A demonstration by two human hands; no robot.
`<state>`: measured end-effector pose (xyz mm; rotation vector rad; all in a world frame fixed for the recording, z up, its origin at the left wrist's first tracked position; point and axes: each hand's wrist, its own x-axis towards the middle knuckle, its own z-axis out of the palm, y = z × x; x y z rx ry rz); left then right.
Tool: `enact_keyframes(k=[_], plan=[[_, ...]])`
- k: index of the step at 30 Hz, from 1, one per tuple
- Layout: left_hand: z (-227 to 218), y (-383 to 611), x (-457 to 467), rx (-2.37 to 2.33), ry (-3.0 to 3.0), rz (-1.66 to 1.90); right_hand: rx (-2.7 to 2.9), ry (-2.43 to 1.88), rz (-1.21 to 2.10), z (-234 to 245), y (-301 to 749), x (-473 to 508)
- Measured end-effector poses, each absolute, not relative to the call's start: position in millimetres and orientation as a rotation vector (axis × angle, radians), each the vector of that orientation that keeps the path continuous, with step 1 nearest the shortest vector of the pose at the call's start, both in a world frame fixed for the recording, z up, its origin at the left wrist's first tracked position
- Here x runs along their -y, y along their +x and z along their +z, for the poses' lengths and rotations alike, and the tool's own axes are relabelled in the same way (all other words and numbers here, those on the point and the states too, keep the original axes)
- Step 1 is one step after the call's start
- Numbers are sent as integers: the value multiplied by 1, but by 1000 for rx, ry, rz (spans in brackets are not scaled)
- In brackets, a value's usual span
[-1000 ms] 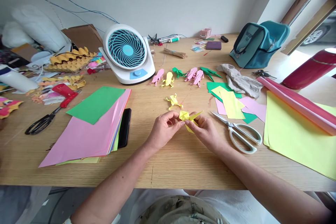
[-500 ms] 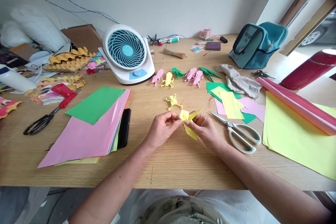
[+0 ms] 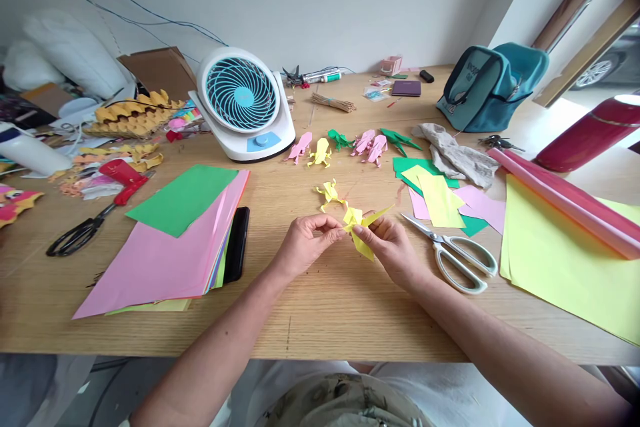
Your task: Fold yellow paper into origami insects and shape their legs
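A yellow piece of folded origami paper (image 3: 354, 217) is held above the table between both hands, with one pointed flap sticking out to the right and another hanging down. My left hand (image 3: 311, 240) pinches its left edge between thumb and fingers. From the right, my right hand (image 3: 389, 243) grips it, thumb across the front and fingers behind, partly hidden. Just beyond lies a yellow paper frog (image 3: 330, 193). Farther back are another yellow frog (image 3: 319, 153), pink paper frogs (image 3: 376, 147) and green folded figures (image 3: 398, 140).
White-handled scissors (image 3: 463, 257) lie right of my right hand, near paper scraps (image 3: 440, 199) and yellow sheets (image 3: 560, 267). At left are pink and green sheets (image 3: 165, 260), a black phone (image 3: 237, 245) and red-black scissors (image 3: 100, 210). A fan (image 3: 245, 103) stands behind.
The yellow folded paper has tilted slightly in my fingers, its long flap shifting a little to the right. My left hand has drawn slightly left; both hands still hold the paper.
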<state>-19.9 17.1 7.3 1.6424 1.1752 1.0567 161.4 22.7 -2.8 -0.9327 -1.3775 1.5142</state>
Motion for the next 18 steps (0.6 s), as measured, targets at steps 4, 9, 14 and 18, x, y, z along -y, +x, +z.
enact_keyframes(k=[4, 9, 14, 18], plan=[[10, -21, -18, -1116, 1724, 1022, 1328, -898, 1583, -7, 161, -23], [10, -26, -19, -1133, 1652, 971, 1144, -855, 1657, -10, 160, -23], [15, -35, -23, -1095, 1572, 892, 1099, -830, 1694, -11, 162, -25], [16, -36, -25, -1090, 1579, 970, 1097, -829, 1624, -12, 163, -26]])
